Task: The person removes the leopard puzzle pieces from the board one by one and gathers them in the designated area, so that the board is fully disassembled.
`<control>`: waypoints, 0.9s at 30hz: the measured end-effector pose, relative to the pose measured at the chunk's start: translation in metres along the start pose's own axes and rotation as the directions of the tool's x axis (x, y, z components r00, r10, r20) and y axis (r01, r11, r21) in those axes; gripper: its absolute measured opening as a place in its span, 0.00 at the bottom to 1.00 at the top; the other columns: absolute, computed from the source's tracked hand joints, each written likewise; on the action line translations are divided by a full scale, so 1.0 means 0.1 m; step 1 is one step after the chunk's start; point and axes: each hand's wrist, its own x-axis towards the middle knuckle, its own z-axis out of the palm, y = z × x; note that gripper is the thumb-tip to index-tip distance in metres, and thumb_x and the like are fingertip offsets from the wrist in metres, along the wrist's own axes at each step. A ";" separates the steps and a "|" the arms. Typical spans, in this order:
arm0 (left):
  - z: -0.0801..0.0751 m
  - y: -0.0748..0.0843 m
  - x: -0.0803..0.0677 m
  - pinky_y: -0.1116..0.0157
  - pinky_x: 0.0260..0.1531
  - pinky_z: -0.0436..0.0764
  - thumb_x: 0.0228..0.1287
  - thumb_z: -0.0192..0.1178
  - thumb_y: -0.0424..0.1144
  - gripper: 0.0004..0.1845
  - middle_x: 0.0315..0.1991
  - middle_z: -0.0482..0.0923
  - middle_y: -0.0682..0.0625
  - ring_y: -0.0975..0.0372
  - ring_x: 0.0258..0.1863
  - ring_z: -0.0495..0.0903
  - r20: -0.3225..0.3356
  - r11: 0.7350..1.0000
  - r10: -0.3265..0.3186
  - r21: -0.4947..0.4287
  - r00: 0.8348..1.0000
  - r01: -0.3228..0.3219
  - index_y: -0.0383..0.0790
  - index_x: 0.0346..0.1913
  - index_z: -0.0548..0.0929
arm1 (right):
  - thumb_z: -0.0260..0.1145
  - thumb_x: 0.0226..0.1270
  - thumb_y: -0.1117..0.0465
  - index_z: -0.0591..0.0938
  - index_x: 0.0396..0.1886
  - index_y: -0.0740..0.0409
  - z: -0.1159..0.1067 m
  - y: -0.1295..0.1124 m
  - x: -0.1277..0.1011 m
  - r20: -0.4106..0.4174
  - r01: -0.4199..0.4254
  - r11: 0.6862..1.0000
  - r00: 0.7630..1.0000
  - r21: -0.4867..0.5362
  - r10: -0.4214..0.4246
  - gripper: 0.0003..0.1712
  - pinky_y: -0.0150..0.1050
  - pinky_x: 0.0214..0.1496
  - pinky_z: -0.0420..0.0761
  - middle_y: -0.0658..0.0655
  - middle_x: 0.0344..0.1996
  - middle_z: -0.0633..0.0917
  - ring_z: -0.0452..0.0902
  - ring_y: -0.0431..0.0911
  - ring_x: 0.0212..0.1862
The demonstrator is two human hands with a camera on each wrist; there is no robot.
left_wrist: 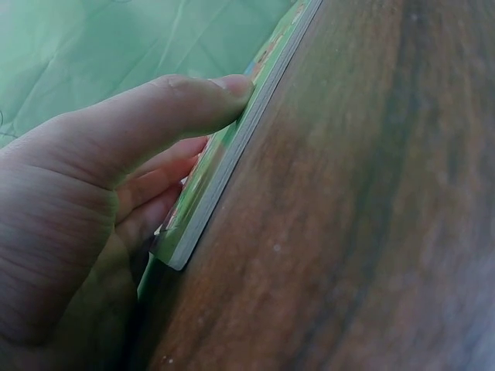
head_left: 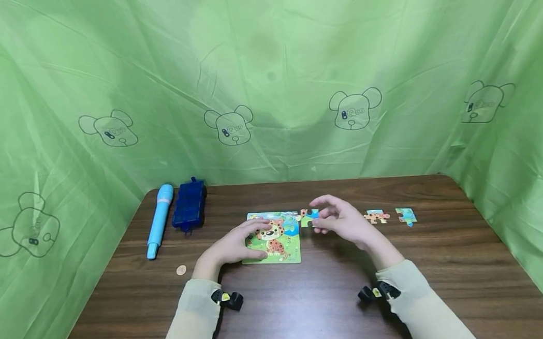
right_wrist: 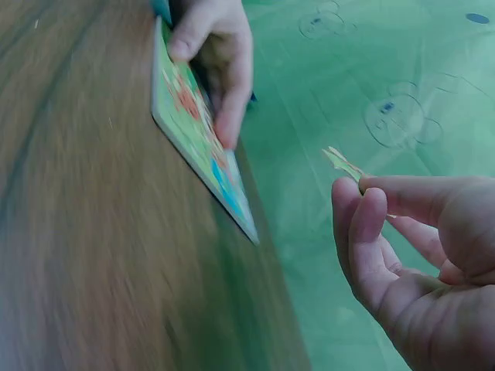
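A square jigsaw board with a spotted cartoon leopard lies on the table. My left hand rests on its left part, thumb and fingers spread across the picture. In the left wrist view, the thumb touches the top near the board's pale edge. Just right of the board, my right hand pinches a jigsaw piece with blue, green and spotted parts. The right wrist view shows that jigsaw piece nearly edge-on between thumb and fingers, held up off the table.
Two loose jigsaw pieces lie to the right, one spotted piece and one blue-green piece. At the left are a blue toy microphone, a dark blue plastic case and a small round disc. Green cloth hangs behind the table.
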 end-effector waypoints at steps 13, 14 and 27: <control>0.02 -0.01 0.00 0.39 0.79 0.63 0.66 0.80 0.53 0.41 0.83 0.66 0.53 0.48 0.84 0.60 -0.005 1.000 -0.001 0.001 1.000 0.001 0.51 0.79 0.77 | 0.72 0.75 0.71 0.75 0.67 0.74 -0.87 0.13 -0.49 -0.120 0.003 0.998 0.993 -0.055 -0.009 0.25 0.41 0.43 0.90 0.70 0.46 0.88 0.91 0.46 0.40; 0.02 -0.01 0.00 0.39 0.79 0.63 0.66 0.80 0.53 0.41 0.83 0.66 0.53 0.48 0.84 0.60 -0.005 1.000 -0.002 0.000 1.000 0.002 0.51 0.79 0.77 | 0.72 0.75 0.70 0.75 0.67 0.73 -0.94 0.14 -0.54 -0.124 -0.005 0.997 0.992 -0.071 -0.004 0.26 0.41 0.43 0.90 0.70 0.46 0.89 0.91 0.45 0.40; 0.02 -0.05 0.00 0.40 0.80 0.63 0.66 0.79 0.54 0.41 0.83 0.67 0.53 0.49 0.84 0.60 -0.008 1.000 0.006 0.017 1.000 -0.006 0.50 0.79 0.77 | 0.72 0.77 0.67 0.79 0.65 0.64 -1.75 0.41 -1.08 -0.133 -0.010 0.977 0.991 -0.215 -0.019 0.20 0.40 0.33 0.83 0.53 0.43 0.92 0.89 0.48 0.38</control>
